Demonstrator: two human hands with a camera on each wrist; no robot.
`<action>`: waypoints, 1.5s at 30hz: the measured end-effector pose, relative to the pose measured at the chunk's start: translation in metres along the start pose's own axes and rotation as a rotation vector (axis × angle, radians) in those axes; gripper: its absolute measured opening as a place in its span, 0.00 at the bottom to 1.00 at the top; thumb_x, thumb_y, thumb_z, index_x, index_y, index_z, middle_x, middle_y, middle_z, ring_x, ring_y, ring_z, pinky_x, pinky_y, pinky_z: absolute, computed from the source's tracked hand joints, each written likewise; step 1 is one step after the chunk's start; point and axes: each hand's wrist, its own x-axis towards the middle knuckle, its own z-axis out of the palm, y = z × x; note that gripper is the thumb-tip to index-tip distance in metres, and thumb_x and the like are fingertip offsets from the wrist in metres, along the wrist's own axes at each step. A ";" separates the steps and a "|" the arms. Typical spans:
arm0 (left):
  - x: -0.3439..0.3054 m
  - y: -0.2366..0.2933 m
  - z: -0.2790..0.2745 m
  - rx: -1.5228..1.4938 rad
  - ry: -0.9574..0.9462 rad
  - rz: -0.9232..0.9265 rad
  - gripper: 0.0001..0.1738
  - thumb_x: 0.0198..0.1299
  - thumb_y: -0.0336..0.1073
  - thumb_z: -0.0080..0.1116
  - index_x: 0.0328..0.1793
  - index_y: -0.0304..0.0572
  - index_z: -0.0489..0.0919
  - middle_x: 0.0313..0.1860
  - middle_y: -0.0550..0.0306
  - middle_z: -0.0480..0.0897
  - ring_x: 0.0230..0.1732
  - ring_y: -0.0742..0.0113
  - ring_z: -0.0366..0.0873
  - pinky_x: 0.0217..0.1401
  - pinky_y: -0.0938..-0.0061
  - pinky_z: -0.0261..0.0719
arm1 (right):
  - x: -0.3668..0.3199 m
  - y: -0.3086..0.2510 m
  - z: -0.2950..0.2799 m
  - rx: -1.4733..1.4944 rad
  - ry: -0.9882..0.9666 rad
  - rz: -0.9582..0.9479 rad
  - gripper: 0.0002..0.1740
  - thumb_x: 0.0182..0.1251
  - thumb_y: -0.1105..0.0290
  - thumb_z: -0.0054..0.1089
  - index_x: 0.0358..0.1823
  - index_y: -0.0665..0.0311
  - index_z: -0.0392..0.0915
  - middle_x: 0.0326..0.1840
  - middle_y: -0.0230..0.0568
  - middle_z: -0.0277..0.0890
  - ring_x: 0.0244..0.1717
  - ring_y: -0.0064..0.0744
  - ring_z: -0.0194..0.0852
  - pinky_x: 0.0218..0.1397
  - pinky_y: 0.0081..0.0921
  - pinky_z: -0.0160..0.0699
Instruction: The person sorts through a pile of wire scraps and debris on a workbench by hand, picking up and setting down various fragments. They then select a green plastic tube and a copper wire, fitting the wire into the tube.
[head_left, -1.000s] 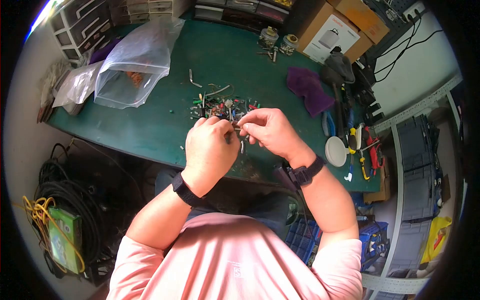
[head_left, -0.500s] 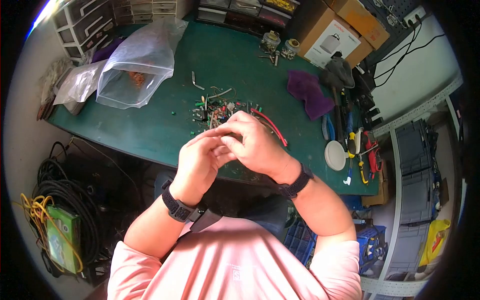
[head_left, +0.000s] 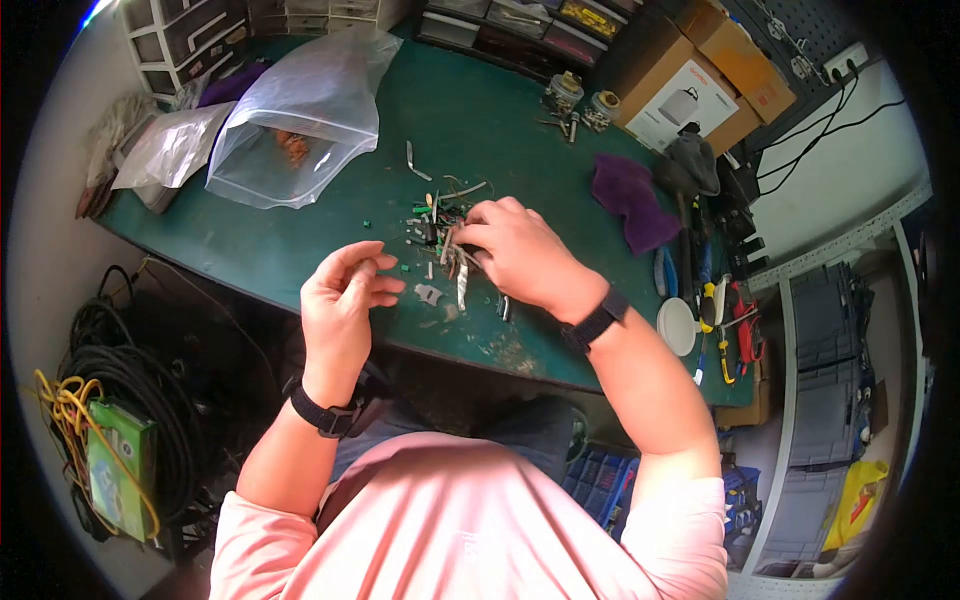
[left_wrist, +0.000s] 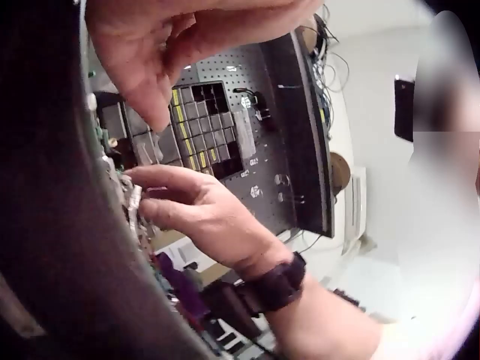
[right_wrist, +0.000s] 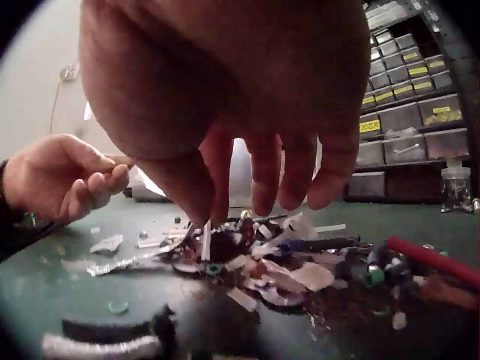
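On the green tabletop lies a scattered pile of small scraps (right_wrist: 300,274): wire bits, green pieces, plastic fragments and a silvery strip (head_left: 462,286). My right hand (head_left: 525,252) reaches into the pile from the right, fingers pointing down. In the right wrist view its thumb and index fingertips are low among the scraps, right by a thin white piece (right_wrist: 206,241), while the other fingers hang straight. My left hand (head_left: 345,295) hovers left of the pile with loosely bent fingers, thumb near the index finger. Nothing shows in it.
A clear zip bag (head_left: 300,130) with orange-brown bits lies at the back left. Jars (head_left: 563,92), a cardboard box (head_left: 690,90) and a purple cloth (head_left: 635,203) sit at the back right. Pliers (head_left: 745,330) and a white round lid (head_left: 677,326) lie along the right edge.
My hands were together in front of the pile. The left has drawn away left, and the right has moved forward into the scraps. A red tube beside the pile is now hidden in the head view.
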 end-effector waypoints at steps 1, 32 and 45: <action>0.001 -0.003 -0.001 0.066 0.017 0.088 0.11 0.70 0.27 0.51 0.55 0.33 0.79 0.42 0.52 0.85 0.35 0.67 0.85 0.37 0.78 0.83 | -0.005 0.003 -0.002 -0.001 -0.006 0.001 0.12 0.56 0.73 0.62 0.43 0.58 0.84 0.46 0.36 0.77 0.52 0.43 0.72 0.56 0.38 0.73; 0.007 -0.006 -0.004 0.087 0.023 0.156 0.06 0.68 0.26 0.55 0.48 0.32 0.79 0.38 0.54 0.86 0.38 0.70 0.84 0.40 0.79 0.80 | 0.023 0.014 0.000 0.447 0.034 0.313 0.07 0.55 0.75 0.59 0.35 0.67 0.81 0.31 0.37 0.80 0.33 0.26 0.79 0.40 0.25 0.78; -0.002 0.015 0.011 -0.075 -0.092 -0.064 0.07 0.68 0.30 0.57 0.49 0.34 0.78 0.38 0.49 0.85 0.37 0.63 0.86 0.40 0.75 0.85 | -0.001 0.023 -0.027 1.093 0.095 0.503 0.07 0.59 0.78 0.64 0.39 0.68 0.81 0.34 0.31 0.81 0.35 0.19 0.77 0.40 0.18 0.76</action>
